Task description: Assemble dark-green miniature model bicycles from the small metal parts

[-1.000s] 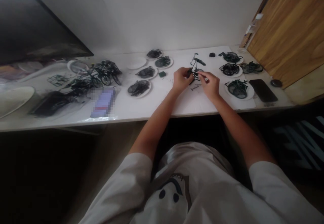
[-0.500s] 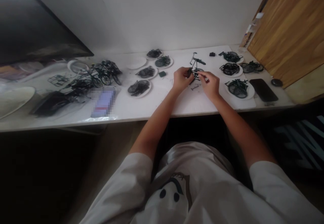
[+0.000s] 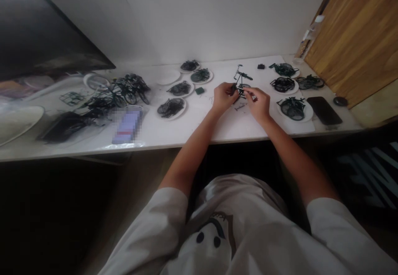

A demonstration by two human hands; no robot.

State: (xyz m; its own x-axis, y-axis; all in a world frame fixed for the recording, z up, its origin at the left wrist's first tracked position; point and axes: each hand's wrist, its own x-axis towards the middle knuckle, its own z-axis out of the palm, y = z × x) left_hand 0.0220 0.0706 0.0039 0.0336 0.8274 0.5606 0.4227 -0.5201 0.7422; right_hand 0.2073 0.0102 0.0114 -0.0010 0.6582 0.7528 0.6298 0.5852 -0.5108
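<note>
Over the white tabletop my left hand (image 3: 224, 97) is closed in a pinch on a small dark bicycle part, mostly covered by the fingers. My right hand (image 3: 258, 101) pinches the end of a thin silvery rod (image 3: 240, 88) that reaches across to the left fingertips. Just beyond the fingers is a dark miniature bicycle frame (image 3: 241, 75) with handlebars; its lower portion is partly hidden by my hands. Small thin pieces (image 3: 240, 107) lie loose on the table below the hands.
White plates (image 3: 183, 111) of dark bicycle parts stand left of my hands, more plates (image 3: 307, 115) at right. Further left are clustered miniature bicycles (image 3: 130, 88) and a blurred-out phone (image 3: 128, 126). A black phone (image 3: 324, 110) and clear bottle (image 3: 314, 28) are at right.
Both hands keep almost the same place and grip. The silvery rod between the fingertips has shifted slightly; the surrounding things have not moved.
</note>
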